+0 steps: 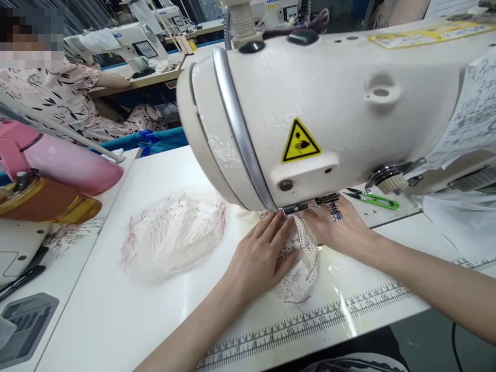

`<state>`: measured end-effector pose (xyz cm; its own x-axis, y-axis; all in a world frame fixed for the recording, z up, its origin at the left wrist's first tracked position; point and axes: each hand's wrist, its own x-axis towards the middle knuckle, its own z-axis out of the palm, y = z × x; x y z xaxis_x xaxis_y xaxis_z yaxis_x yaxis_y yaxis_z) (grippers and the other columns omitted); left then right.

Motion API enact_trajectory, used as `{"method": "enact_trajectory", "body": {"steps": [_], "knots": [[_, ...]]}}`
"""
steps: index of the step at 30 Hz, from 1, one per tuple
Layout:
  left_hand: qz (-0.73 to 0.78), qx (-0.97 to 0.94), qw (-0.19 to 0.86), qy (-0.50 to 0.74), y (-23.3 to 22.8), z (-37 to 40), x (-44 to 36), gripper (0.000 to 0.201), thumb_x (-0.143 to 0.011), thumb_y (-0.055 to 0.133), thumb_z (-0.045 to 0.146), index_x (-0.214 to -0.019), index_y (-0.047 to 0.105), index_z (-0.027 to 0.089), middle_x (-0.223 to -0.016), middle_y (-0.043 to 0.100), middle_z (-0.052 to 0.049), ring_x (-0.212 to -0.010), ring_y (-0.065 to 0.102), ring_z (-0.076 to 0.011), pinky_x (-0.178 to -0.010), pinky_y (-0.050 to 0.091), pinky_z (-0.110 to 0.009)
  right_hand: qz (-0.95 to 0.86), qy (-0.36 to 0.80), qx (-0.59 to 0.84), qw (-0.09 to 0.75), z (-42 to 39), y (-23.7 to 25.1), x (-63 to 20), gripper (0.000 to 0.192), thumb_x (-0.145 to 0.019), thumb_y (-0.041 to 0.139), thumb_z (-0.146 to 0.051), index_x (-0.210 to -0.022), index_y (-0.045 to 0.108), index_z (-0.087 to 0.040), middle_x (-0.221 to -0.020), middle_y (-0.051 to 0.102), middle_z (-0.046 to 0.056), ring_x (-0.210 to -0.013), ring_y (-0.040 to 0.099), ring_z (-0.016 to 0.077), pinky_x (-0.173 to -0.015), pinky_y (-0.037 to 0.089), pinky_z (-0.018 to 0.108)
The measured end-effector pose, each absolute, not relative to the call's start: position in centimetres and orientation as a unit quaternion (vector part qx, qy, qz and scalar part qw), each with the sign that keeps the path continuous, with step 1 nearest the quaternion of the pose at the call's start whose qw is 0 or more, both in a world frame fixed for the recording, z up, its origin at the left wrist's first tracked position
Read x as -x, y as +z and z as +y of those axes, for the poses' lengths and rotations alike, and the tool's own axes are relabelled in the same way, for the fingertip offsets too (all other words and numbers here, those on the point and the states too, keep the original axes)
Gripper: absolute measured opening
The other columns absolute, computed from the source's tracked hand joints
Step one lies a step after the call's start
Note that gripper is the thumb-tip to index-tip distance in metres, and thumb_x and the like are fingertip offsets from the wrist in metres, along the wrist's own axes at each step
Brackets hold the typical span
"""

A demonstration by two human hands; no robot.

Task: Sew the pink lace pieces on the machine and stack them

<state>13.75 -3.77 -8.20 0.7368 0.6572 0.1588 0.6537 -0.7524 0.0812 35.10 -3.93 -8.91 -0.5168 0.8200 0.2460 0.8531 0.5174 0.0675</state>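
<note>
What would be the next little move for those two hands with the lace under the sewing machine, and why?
Probably ease the lace piece a little further back under the presser foot. The left hand lies flat on the lace just in front of the sewing machine, the right hand holds it beside the foot, and most of the lace lies on the table short of the foot.

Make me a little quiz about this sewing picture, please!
1. True or false: both hands press on the white lace piece under the sewing machine.
2. What colour are the handles of the small snips on the table?
3. Where is the pile of lace? A) beside the left hand B) behind the right hand C) on top of the machine

Key: 1 true; 2 green; 3 A
</note>
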Motion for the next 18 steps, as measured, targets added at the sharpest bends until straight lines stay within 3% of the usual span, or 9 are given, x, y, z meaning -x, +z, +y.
{"method": "enact_trajectory", "body": {"steps": [11, 18], "knots": [[0.351, -0.933, 0.009, 0.081, -8.03, -3.84, -13.76, 0.061, -0.092, 0.045, 0.047, -0.141, 0.040, 0.012, -0.144, 0.042, -0.016, -0.135, 0.037, -0.0329, -0.106, 0.041, -0.051, -0.859, -0.092, 0.498, 0.075, -4.29, -8.69, -34.82, 0.052, -0.082, 0.043, 0.000, -0.130, 0.048, -0.020, -0.094, 0.069, 0.011, -0.094, 0.057, 0.0249, -0.079, 0.041, 0.042], [0.348, -0.934, 0.010, 0.086, -7.82, -3.78, -13.66, 0.059, -0.091, 0.046, 0.047, -0.139, 0.043, 0.011, -0.143, 0.044, -0.017, -0.134, 0.039, -0.0332, -0.105, 0.043, -0.051, -0.872, -0.132, 0.471, 0.024, -4.00, -8.83, -34.81, 0.050, -0.084, 0.042, -0.001, -0.133, 0.046, -0.011, -0.086, 0.070, 0.013, -0.095, 0.059, 0.0272, -0.079, 0.042, 0.046]]}}
